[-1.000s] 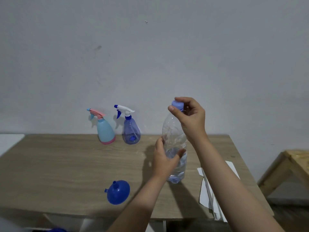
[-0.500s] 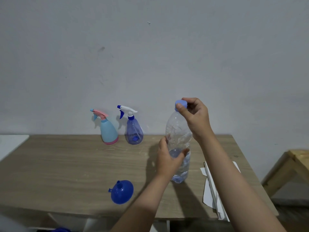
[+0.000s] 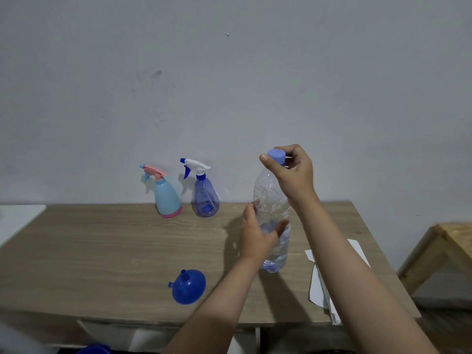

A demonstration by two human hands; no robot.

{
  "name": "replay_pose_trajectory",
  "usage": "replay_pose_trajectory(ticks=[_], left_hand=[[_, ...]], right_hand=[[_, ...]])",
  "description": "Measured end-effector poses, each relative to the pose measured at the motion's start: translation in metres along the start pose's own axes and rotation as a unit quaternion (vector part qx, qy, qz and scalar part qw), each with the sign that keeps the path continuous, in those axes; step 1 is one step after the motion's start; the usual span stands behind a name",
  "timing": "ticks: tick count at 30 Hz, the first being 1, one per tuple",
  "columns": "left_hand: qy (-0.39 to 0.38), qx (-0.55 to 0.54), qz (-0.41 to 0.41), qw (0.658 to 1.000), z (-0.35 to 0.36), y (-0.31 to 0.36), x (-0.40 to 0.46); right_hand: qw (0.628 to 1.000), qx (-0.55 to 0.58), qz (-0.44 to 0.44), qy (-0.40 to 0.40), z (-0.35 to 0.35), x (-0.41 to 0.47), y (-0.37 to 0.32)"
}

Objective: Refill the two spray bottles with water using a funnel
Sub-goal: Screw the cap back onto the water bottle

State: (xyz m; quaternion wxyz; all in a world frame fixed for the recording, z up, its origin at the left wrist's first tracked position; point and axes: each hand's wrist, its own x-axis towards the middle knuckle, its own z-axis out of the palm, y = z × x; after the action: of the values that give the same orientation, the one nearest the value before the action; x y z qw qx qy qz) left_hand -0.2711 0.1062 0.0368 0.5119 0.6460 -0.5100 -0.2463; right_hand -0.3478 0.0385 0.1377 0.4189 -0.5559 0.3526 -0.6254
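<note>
A clear water bottle (image 3: 271,198) stands upright on the wooden table (image 3: 102,251), partly filled with water. My left hand (image 3: 258,237) grips its lower body. My right hand (image 3: 291,169) pinches the light blue cap (image 3: 276,156) on top of the bottle. Two spray bottles stand by the wall: a light blue one with a pink trigger (image 3: 166,198) and a translucent blue one with a white trigger (image 3: 204,198). A blue funnel (image 3: 188,287) lies mouth-down near the table's front edge.
White paper sheets (image 3: 319,284) lie on the table to the right of the bottle. A wooden stool (image 3: 444,246) stands beyond the table's right edge. A white surface (image 3: 18,218) adjoins the table at the left.
The hands keep the same hold on the bottle and cap. My right fingers have shifted slightly around the cap, and the view has drifted a little.
</note>
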Motion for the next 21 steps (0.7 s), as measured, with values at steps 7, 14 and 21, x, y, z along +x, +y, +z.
replay_pose_trajectory(ticks=[7, 14, 21], left_hand=[[0.0, -0.007, -0.002, 1.0, 0.002, -0.004, 0.002], [-0.006, -0.001, -0.013, 1.0, 0.004, -0.006, 0.003], [-0.028, 0.162, 0.007, 0.986, -0.046, -0.036, -0.028]], right_hand=[[0.999, -0.026, -0.016, -0.014, -0.002, -0.002, 0.0], [0.998, -0.031, -0.017, 0.046, 0.006, -0.006, -0.003], [0.997, -0.051, 0.009, 0.053, -0.017, -0.051, 0.058]])
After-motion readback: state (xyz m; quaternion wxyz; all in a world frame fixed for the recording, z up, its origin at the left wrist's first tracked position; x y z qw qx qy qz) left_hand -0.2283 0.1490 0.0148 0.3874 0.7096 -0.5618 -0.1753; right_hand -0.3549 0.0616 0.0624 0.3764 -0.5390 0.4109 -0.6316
